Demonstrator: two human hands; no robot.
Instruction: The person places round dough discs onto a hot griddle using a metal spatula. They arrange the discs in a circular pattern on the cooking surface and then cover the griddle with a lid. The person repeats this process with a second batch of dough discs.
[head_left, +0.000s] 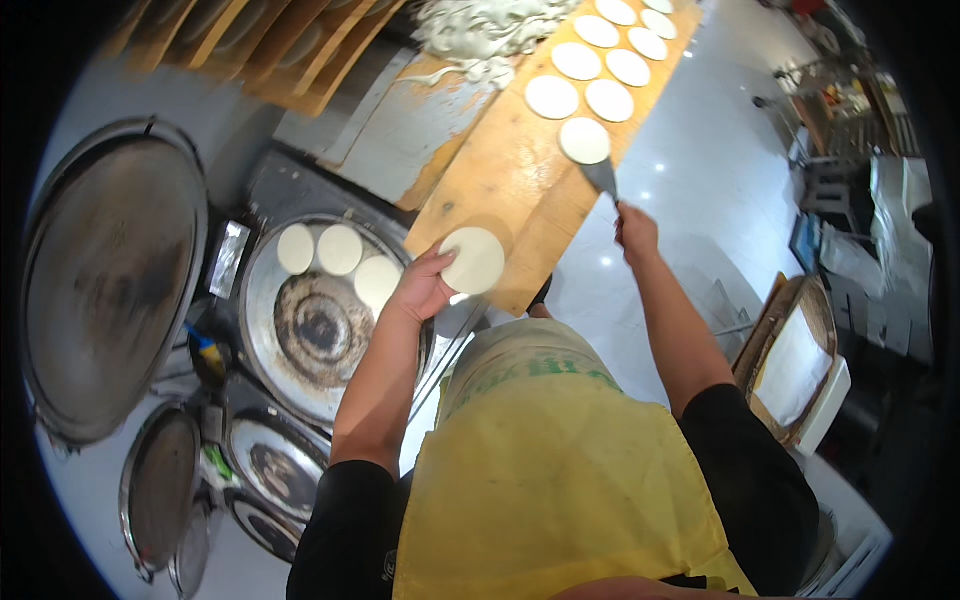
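My left hand (424,287) grips a round, flat white dough disc (474,262) by its edge, over the near end of the wooden board (490,185). In my right hand (637,233) is the handle of a dark spatula (601,177). Its blade reaches under or against the nearest dough disc on the board (584,141); the blade's tip is hidden there. Beyond it, several more discs lie in two rows toward the board's far end. Left of my left hand, a round griddle (262,345) carries several discs along its far edge, one partly covered by my forearm.
A large round lid (112,285) stands raised at the left. Smaller griddles (275,465) sit at the lower left. A heap of dough strips (480,30) lies beside the board. Wooden racks (270,45) are at the far left; a box with white paper (795,370) stands at the right.
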